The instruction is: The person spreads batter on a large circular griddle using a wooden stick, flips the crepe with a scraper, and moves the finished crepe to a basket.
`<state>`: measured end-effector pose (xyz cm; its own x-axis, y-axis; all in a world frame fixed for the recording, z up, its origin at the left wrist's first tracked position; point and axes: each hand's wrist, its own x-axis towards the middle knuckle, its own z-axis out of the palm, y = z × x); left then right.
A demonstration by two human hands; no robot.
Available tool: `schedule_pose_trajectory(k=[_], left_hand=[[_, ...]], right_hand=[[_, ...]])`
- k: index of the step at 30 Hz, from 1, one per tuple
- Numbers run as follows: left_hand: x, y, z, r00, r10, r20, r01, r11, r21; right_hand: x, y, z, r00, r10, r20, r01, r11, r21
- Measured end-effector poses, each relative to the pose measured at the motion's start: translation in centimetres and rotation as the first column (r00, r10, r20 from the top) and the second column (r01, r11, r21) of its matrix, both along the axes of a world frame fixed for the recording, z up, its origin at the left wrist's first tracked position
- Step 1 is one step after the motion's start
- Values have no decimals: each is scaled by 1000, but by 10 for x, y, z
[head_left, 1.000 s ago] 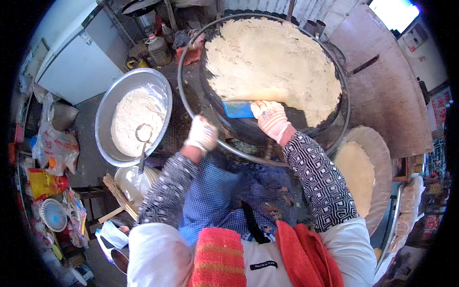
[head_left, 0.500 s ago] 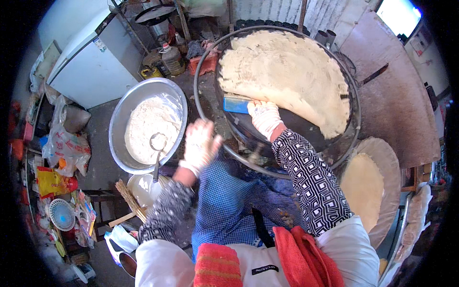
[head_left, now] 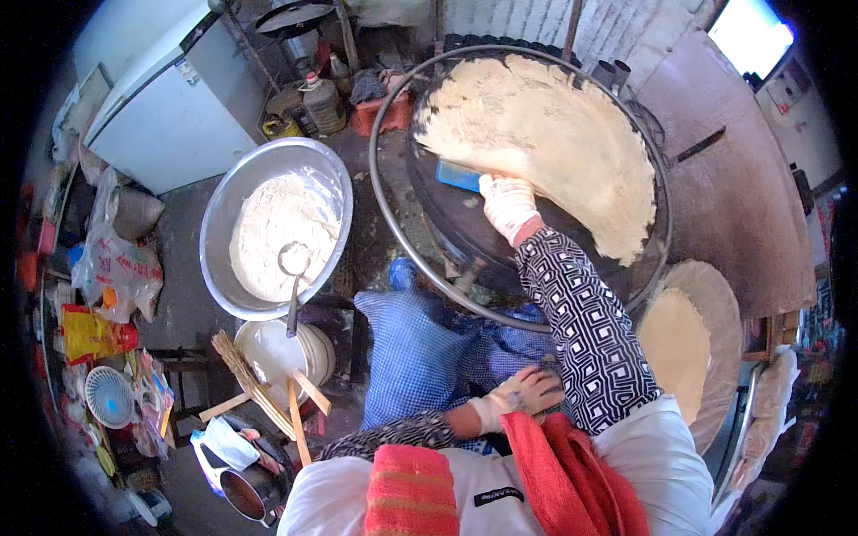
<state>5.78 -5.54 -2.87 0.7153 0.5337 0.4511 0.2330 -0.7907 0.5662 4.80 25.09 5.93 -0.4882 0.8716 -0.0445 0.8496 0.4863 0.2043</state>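
Observation:
On the large round griddle (head_left: 438, 213), a thin layer of pale batter (head_left: 545, 125) covers the far and right part, and the near left part is dark and bare. My right hand (head_left: 508, 207), in a whitish glove, is closed round a blue scraper (head_left: 458, 175) that touches the batter's near edge. Low over my lap, my left hand (head_left: 529, 393) lies beside my right sleeve and the red towel (head_left: 572, 473). Its fingers stretch out to the right and hold nothing visible. Blue checked cloth (head_left: 416, 344) covers my legs.
A metal ring (head_left: 380, 179) circles the griddle. At left stands a steel basin (head_left: 214, 255) of batter with a ladle (head_left: 293, 286), above a white bucket (head_left: 320, 353) and wooden sticks (head_left: 255, 384). A finished pancake (head_left: 675, 344) lies on a round tray at right. Behind are a white freezer (head_left: 170, 125) and an oil jug (head_left: 322, 103).
My left hand has swung from beside the basin down and right to my lap. My right hand has moved the scraper slightly right, and the batter's left edge has shifted.

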Motion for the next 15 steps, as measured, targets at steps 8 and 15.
schedule_pose_trajectory(k=[8, 15], left_hand=[[-105, -15, 30, 951, 208, -227, -281, 887, -367], [-204, 75, 61, 748, 635, -192, -647, 762, 1]], right_hand=[[4, 6, -10, 999, -3, -38, 6, 997, 73], [13, 7, -8, 998, -10, -62, 16, 994, 105]])
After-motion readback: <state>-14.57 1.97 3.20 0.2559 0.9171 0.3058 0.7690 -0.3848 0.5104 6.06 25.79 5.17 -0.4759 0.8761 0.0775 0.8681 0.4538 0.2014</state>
